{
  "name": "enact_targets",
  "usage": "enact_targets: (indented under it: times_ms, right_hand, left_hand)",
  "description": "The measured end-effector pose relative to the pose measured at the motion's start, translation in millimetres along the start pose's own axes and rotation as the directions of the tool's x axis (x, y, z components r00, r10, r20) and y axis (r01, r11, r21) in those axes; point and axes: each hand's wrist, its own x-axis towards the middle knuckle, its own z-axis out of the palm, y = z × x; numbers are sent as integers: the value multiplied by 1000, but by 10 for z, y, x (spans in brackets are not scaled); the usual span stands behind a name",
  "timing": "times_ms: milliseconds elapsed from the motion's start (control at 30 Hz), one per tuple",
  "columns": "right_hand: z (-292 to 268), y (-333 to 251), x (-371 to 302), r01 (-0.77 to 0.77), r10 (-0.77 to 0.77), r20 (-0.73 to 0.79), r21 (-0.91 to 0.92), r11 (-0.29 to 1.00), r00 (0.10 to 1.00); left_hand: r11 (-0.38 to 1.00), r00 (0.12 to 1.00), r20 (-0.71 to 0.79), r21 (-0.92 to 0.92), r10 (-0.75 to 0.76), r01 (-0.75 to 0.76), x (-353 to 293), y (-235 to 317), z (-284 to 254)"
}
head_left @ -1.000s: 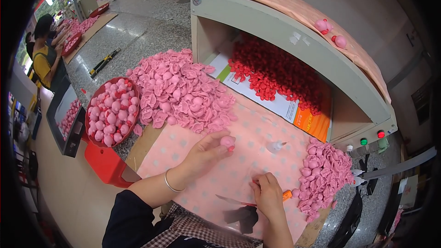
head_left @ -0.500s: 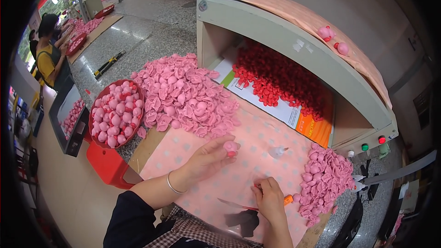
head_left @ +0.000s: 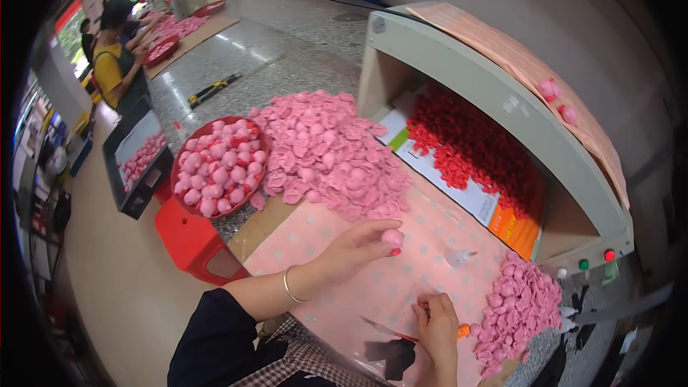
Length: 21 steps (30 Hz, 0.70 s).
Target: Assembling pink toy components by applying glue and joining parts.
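Note:
Between the thumb and fingers of my left hand [head_left: 352,249] is a small round pink piece [head_left: 393,238] with a red bit at its lower side. Pinched at the fingertips of my right hand [head_left: 438,321] is a small red piece [head_left: 420,304], mostly hidden. Close by that hand lie a thin-bladed craft knife [head_left: 380,326], a black cloth scrap [head_left: 393,355] and an orange-capped item [head_left: 464,330]. A small clear squeeze bottle [head_left: 459,257] rests beyond both hands on the pink dotted cloth [head_left: 315,226].
Pink petal-like pieces are heaped at the back [head_left: 326,150] and right [head_left: 517,312]. A red basket [head_left: 266,145] of pink balls stands left, above a red stool [head_left: 188,240]. Red pieces [head_left: 466,150] fill a grey arched box [head_left: 494,61]. Pliers [head_left: 213,89] lie farther back; a co-worker [head_left: 118,57] sits beyond.
The whole view has swung, so everything sits farther right in the picture. The pink piece in my left hand is turned a little; both hands keep their hold.

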Motion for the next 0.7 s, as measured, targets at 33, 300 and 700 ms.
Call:
enact_targets:
  times_ms: [33,300,700]
  right_hand:
    - [79,-79,-79,-27,28,-16,23,999,999]
    - [267,-755,-356,17,-14,51,-57,998,999]
    - [520,-820,-340,-73,74,64,-16,997,995]
  left_hand:
    - [1000,999,-43,16,22,-22,-140,153,-31]
    - [619,866,-57,723,497,-307,-1013,1133,-1060]
    - [-268,599,-186,765,779,586,-1639,1980,-2313]
